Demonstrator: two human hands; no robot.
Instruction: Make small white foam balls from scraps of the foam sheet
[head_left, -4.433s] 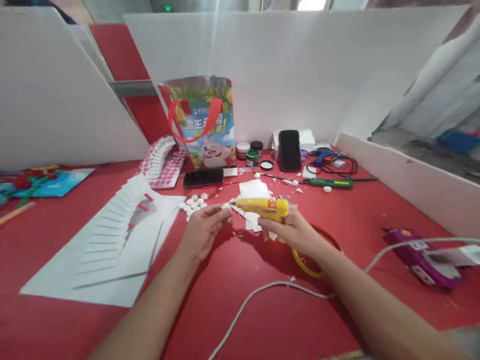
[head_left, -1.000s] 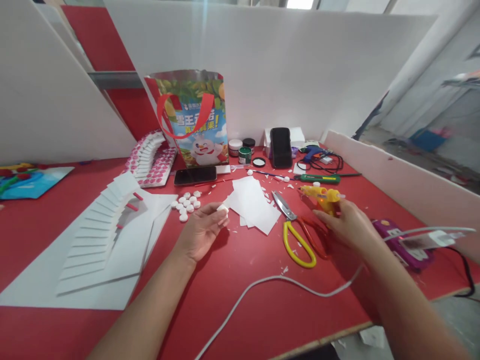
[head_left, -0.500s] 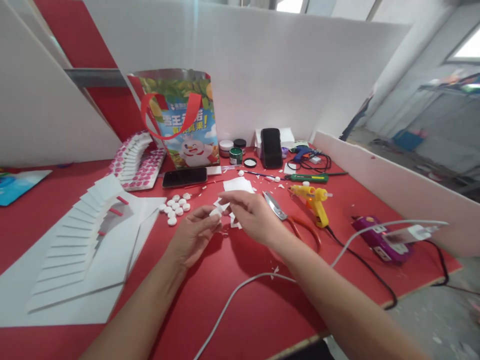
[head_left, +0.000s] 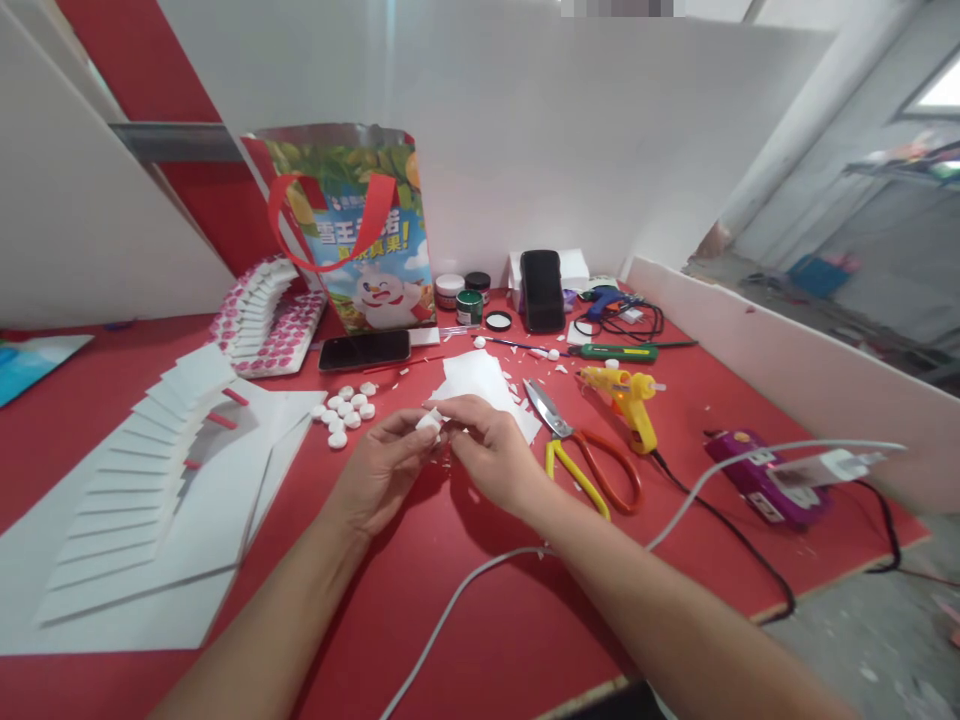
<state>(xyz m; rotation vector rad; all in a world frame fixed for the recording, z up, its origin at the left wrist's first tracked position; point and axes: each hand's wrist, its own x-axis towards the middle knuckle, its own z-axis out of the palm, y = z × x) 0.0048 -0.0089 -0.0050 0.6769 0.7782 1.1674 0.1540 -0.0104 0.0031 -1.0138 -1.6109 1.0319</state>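
Note:
Between thumb and fingers, my left hand (head_left: 386,462) pinches a small white foam piece (head_left: 429,420). My right hand (head_left: 491,445) meets it from the right, its closed fingertips at the piece's edge; whatever they pinch is too small and covered to make out. Just behind the hands lies a white sheet (head_left: 476,375) with white scraps around it. Left of my left hand sits a cluster of small round white pieces (head_left: 345,411). Scissors (head_left: 553,412) with one red and one yellow handle lie right of my right hand.
A yellow glue gun (head_left: 626,400), a purple power strip (head_left: 772,475) and a white cable (head_left: 480,575) occupy the right and front. At left stands a curved white stair model (head_left: 135,490) on boards. Behind are a phone (head_left: 365,349), a colourful bag (head_left: 375,240) and paint jars (head_left: 470,306).
My right hand has moved in and down to the foam piece held in my left hand. More of the white sheet and the scissors' yellow handle now show.

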